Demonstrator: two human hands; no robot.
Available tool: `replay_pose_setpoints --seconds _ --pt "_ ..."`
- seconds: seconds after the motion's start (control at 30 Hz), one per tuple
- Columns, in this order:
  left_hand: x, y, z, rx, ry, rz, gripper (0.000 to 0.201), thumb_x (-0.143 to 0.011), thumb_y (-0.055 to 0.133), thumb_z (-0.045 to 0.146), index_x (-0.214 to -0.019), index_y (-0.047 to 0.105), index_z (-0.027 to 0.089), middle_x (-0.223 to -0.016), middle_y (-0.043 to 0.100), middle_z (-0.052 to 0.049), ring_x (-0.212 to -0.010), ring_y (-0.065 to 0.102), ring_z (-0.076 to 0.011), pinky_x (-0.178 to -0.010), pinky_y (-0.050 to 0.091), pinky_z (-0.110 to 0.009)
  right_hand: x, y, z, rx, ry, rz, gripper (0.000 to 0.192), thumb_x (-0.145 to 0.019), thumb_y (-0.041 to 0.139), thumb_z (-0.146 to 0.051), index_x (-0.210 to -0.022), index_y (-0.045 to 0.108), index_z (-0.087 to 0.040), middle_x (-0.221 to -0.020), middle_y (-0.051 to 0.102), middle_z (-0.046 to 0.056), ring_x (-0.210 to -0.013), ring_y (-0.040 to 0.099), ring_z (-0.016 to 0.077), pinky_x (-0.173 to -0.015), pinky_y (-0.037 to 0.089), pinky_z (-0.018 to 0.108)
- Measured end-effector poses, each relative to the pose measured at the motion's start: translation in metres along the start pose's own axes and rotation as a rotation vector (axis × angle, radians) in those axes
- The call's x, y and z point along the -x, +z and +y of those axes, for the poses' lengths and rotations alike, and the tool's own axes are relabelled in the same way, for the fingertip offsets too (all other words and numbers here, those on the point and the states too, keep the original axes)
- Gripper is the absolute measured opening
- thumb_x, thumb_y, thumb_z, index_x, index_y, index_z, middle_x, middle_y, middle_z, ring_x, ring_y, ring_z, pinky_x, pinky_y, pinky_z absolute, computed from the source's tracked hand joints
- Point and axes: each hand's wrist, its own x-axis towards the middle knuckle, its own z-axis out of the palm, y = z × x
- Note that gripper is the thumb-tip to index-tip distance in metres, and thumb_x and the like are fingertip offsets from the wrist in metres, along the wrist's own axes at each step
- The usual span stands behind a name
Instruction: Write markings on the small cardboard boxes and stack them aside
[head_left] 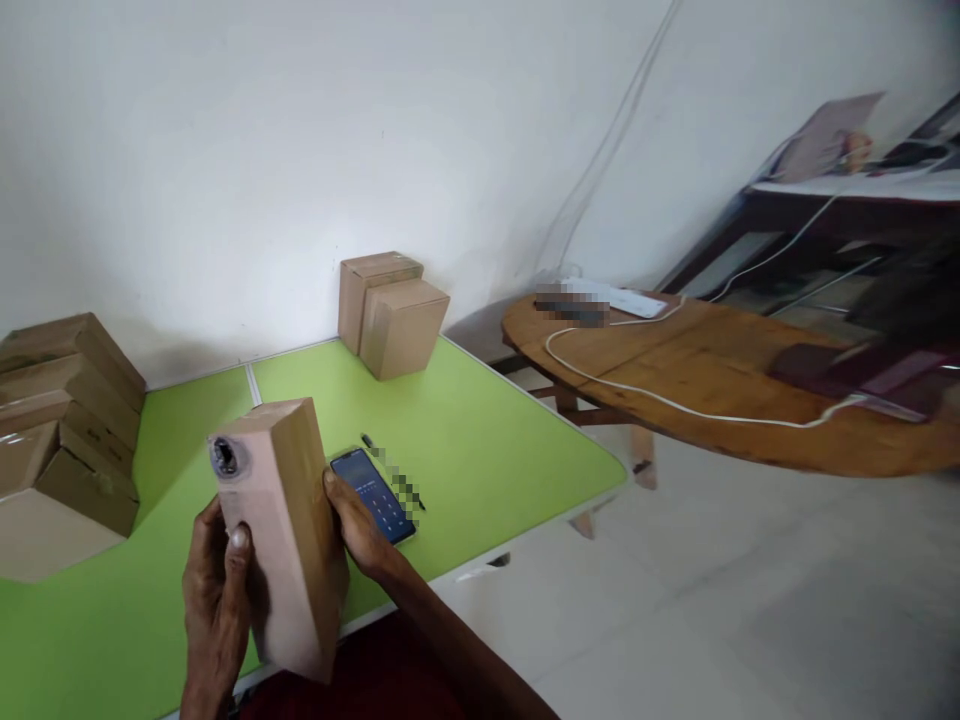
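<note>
Tall narrow cardboard box [281,535] held upright above near edge of green tabletop [480,430], tilted slightly. Left hand [217,600] wraps front-left edge, thumb pressed on front face; right hand [358,525] braces right side, fingers closed against it. Judgement: keep both palms on opposite sides, support base, avoid crushing corners. Round dark mark near top of front face, unreadable. Smartphone [373,493] lies on tabletop just beside right hand, screen lit, text too small. No brand legible on stacked boxes [64,420] or box pair [391,312].
</note>
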Motion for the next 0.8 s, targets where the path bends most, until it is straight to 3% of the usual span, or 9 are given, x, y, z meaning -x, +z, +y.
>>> replay_pose_setpoints --seconds 0.2,0.33,0.43,0.53,0.6,0.67,0.73,0.8 --pt "0.011 0.000 -0.003 0.071 0.059 -0.112 0.052 -0.092 0.087 0.051 -0.139 0.073 0.032 -0.135 0.076 -0.007 -0.117 0.073 -0.0227 -0.097 0.061 -0.033 -0.013 0.003 -0.009 -0.021 -0.043 -0.129 0.077 -0.104 0.046 -0.091 -0.118 0.082 -0.025 -0.126 0.083 0.008 -0.128 0.071 0.0305 -0.128 0.049 0.048" --pt "0.011 -0.002 -0.007 0.103 0.046 -0.129 0.086 -0.085 0.092 0.052 -0.161 0.057 0.035 -0.160 0.063 -0.012 -0.150 0.060 -0.0342 -0.120 0.056 -0.048 -0.017 0.008 -0.011 -0.013 -0.035 -0.230 0.071 -0.105 0.049 -0.086 -0.104 0.080 -0.022 -0.112 0.083 0.008 -0.116 0.074 0.0299 -0.112 0.058 0.045" --pt "0.011 -0.004 -0.003 0.126 -0.009 -0.152 0.105 -0.085 0.090 0.057 -0.175 0.039 0.040 -0.175 0.050 -0.012 -0.163 0.048 -0.0405 -0.124 0.053 -0.056 -0.014 0.012 -0.009 0.006 -0.004 -0.315 0.070 -0.102 0.055 -0.087 -0.096 0.079 -0.021 -0.102 0.082 0.008 -0.106 0.075 0.0305 -0.104 0.061 0.047" --pt "0.011 -0.005 0.001 0.053 -0.002 -0.118 0.110 -0.085 0.089 0.059 -0.178 0.031 0.046 -0.182 0.041 -0.011 -0.163 0.047 -0.0436 -0.122 0.055 -0.061 -0.007 0.013 -0.020 -0.040 0.001 -0.275 0.069 -0.102 0.057 -0.087 -0.121 0.078 -0.024 -0.128 0.081 0.010 -0.126 0.073 0.0314 -0.110 0.059 0.048" --pt "0.012 -0.004 0.002 -0.001 0.014 -0.102 0.112 -0.085 0.088 0.060 -0.179 0.028 0.048 -0.183 0.039 -0.011 -0.161 0.049 -0.0452 -0.120 0.056 -0.065 -0.003 0.013 -0.036 -0.118 -0.016 -0.209 0.076 -0.100 0.058 -0.089 -0.144 0.069 -0.027 -0.152 0.072 0.012 -0.144 0.065 0.0327 -0.117 0.056 0.049" --pt "0.014 -0.002 0.001 -0.041 0.044 -0.103 0.110 -0.087 0.086 0.060 -0.179 0.027 0.048 -0.181 0.039 -0.013 -0.161 0.047 -0.0466 -0.121 0.052 -0.070 0.001 0.014 -0.058 -0.146 -0.033 -0.177 0.090 -0.092 0.077 -0.085 -0.160 0.056 -0.030 -0.169 0.059 0.012 -0.155 0.057 0.0342 -0.123 0.052 0.050" --pt "0.017 0.000 -0.001 -0.072 0.092 -0.109 0.108 -0.089 0.085 0.059 -0.179 0.027 0.048 -0.179 0.039 -0.014 -0.162 0.045 -0.0478 -0.124 0.047 -0.076 0.004 0.017 -0.078 -0.114 -0.025 -0.191 0.108 -0.080 0.096 -0.071 -0.167 0.047 -0.031 -0.172 0.056 0.012 -0.156 0.057 0.0345 -0.127 0.051 0.049" --pt "0.020 0.001 -0.004 -0.092 0.115 -0.113 0.107 -0.091 0.083 0.058 -0.180 0.025 0.047 -0.178 0.037 -0.015 -0.162 0.044 -0.0482 -0.124 0.044 -0.079 0.007 0.020 -0.094 -0.095 -0.004 -0.194 0.106 -0.079 0.099 -0.064 -0.164 0.050 -0.028 -0.162 0.064 0.013 -0.147 0.066 0.0343 -0.120 0.058 0.048"
